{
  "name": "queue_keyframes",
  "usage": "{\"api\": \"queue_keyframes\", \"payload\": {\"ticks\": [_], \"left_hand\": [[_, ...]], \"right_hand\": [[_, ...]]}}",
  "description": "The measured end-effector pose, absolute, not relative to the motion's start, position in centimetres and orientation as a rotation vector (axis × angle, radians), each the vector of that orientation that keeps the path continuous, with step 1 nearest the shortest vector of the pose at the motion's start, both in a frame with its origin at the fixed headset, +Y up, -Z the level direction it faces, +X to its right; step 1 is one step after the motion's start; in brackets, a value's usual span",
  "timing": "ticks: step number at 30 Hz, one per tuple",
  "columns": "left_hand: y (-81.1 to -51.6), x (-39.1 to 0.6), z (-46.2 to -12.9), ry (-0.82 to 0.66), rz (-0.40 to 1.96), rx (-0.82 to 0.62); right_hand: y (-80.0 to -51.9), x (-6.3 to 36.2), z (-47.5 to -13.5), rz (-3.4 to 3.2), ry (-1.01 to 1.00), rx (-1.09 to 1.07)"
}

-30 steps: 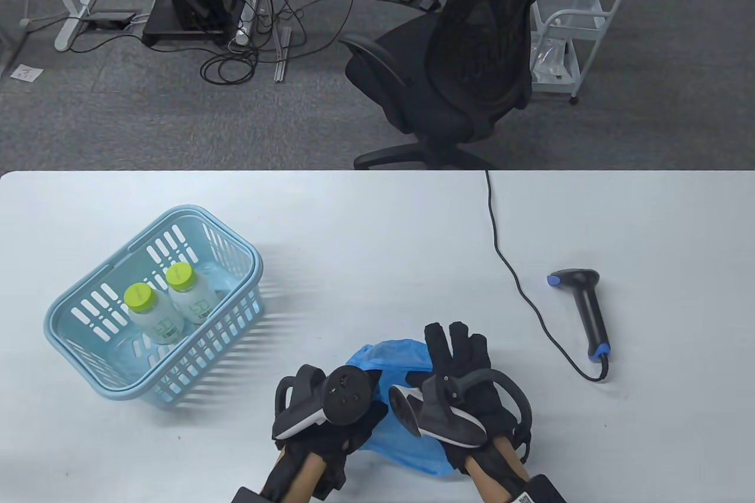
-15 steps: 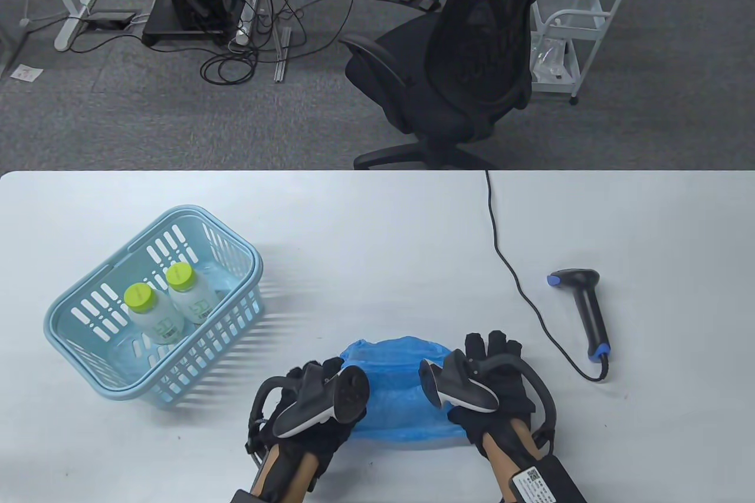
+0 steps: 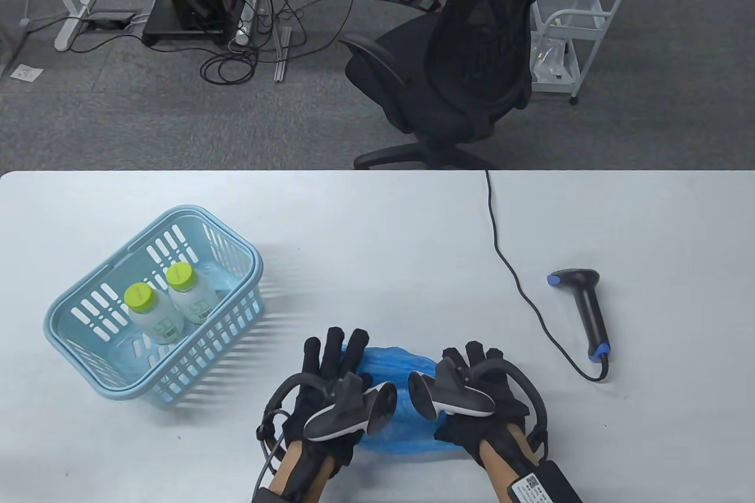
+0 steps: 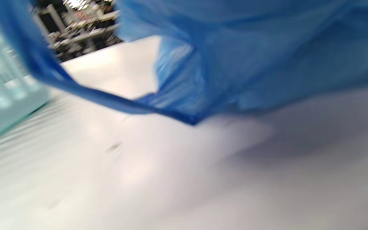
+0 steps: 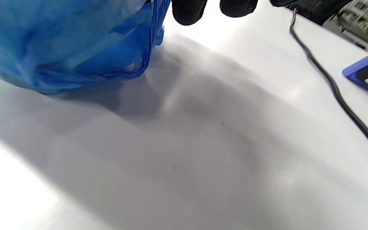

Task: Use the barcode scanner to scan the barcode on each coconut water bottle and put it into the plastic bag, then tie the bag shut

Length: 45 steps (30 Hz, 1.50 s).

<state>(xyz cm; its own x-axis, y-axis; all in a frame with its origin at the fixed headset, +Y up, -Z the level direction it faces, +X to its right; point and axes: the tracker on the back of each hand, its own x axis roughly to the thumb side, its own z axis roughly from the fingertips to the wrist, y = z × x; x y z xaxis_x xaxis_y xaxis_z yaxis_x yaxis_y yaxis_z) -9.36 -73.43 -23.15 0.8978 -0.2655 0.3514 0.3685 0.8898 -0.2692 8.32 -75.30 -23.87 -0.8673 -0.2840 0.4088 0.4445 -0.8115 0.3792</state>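
The left hand point(image 3: 321, 388) now has its fingers stretched straight out where they were tucked down half a second ago, lying over the left end of the blue bag point(image 3: 401, 403). The bag looks narrower than before, bunched between both hands near the front edge of the table point(image 3: 377, 220). The right hand point(image 3: 489, 394) sits at its right end; I cannot tell its grip. The thin, crinkled plastic runs left to right. Two white bottles point(image 3: 177, 308) with green caps lean in the slotted basket point(image 3: 88, 344). The black scanner point(image 3: 587, 311) lies handle toward the person.
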Motion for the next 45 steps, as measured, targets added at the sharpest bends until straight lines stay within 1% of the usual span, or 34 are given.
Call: {"api": "queue_keyframes", "payload": {"ticks": [2, 3, 4, 5, 6, 7, 8, 9, 11, 13, 15, 17, 19, 20, 24, 26, 27, 28, 29, 31, 33, 35, 38, 39, 40, 42, 43, 45], "left_hand": [[-74.1, -11.3, -24.3, -0.208, -0.325, -0.385], [-74.4, -12.9, -24.9, -0.138, -0.299, -0.409], [-74.6, -14.0, -25.3, -0.116, -0.231, -0.443], [-74.9, -14.8, -25.4, -0.106, -0.148, -0.486], [-75.4, -15.4, -25.4, -0.096, -0.068, -0.559], [-75.4, -15.3, -25.3, -0.114, -0.085, -0.600], [-75.4, -15.1, -25.2, -0.141, -0.131, -0.610], [-75.2, -14.7, -25.0, -0.171, -0.185, -0.590], [-75.0, -14.0, -24.7, -0.233, -0.226, -0.554], [-74.8, -13.4, -24.4, -0.272, -0.235, -0.557], [-74.8, -13.0, -24.2, -0.292, -0.225, -0.566], [-74.8, -12.4, -24.0, -0.317, -0.239, -0.576], [-74.8, -11.9, -23.8, -0.336, -0.246, -0.584], [-74.8, -11.7, -23.7, -0.348, -0.243, -0.583], [-74.7, -11.3, -23.4, -0.364, -0.241, -0.584], [-74.9, -11.6, -23.5, -0.351, -0.244, -0.601], [-75.0, -11.9, -23.5, -0.333, -0.252, -0.610], [-75.1, -12.2, -23.6, -0.320, -0.249, -0.614], [-75.3, -12.7, -23.9, -0.296, -0.205, -0.615], [-75.6, -13.5, -24.3, -0.252, -0.105, -0.631], [-75.5, -13.6, -24.2, -0.239, -0.049, -0.628], [-74.5, -13.7, -24.0, -0.270, -0.061, -0.583], [-71.9, -13.3, -23.0, -0.362, 0.039, -0.403], [-71.0, -12.7, -22.4, -0.418, 0.077, -0.346], [-70.5, -12.1, -22.0, -0.459, 0.085, -0.316], [-70.3, -10.6, -21.4, -0.508, 0.031, -0.313], [-70.5, -9.6, -21.2, -0.541, -0.030, -0.334], [-71.2, -8.4, -21.3, -0.532, -0.117, -0.360]], "right_hand": [[-75.5, 8.4, -23.9, -2.604, -0.714, -0.461], [-75.3, 8.9, -24.1, -2.629, -0.732, -0.428], [-75.2, 9.2, -24.3, -2.692, -0.751, -0.426], [-75.2, 9.4, -24.4, -2.737, -0.778, -0.424], [-75.2, 9.4, -24.5, -2.732, -0.775, -0.409], [-75.3, 9.2, -24.5, -2.714, -0.753, -0.403], [-75.4, 8.9, -24.5, -2.676, -0.745, -0.414], [-75.4, 8.7, -24.4, -2.653, -0.723, -0.419], [-74.6, 8.7, -24.1, -2.685, -0.595, -0.431], [-72.8, 8.6, -23.3, -2.738, -0.385, -0.521], [-71.7, 8.4, -22.6, -2.781, -0.256, -0.567], [-70.9, 7.4, -21.9, -2.804, -0.173, -0.618], [-71.5, 6.2, -21.8, -2.758, -0.212, -0.641], [-72.3, 5.6, -22.0, -2.700, -0.308, -0.635], [-74.6, 5.4, -23.5, -2.619, -0.463, -0.518], [-75.4, 6.6, -24.6, -2.621, -0.555, -0.374], [-75.9, 7.9, -25.2, -2.615, -0.604, -0.273], [-76.1, 8.6, -25.5, -2.623, -0.630, -0.234], [-76.2, 9.9, -25.9, -2.723, -0.714, -0.211], [-76.5, 10.7, -25.9, -2.793, -0.792, -0.197], [-76.4, 10.5, -25.6, -2.734, -0.767, -0.250], [-76.3, 10.2, -25.4, -2.719, -0.730, -0.298], [-76.3, 9.7, -25.3, -2.731, -0.696, -0.375], [-76.2, 9.5, -25.2, -2.722, -0.682, -0.392], [-76.1, 9.3, -25.2, -2.718, -0.673, -0.406], [-76.1, 9.2, -25.1, -2.715, -0.662, -0.424], [-76.1, 9.1, -25.1, -2.714, -0.662, -0.427], [-76.1, 9.1, -25.0, -2.714, -0.677, -0.433]]}}
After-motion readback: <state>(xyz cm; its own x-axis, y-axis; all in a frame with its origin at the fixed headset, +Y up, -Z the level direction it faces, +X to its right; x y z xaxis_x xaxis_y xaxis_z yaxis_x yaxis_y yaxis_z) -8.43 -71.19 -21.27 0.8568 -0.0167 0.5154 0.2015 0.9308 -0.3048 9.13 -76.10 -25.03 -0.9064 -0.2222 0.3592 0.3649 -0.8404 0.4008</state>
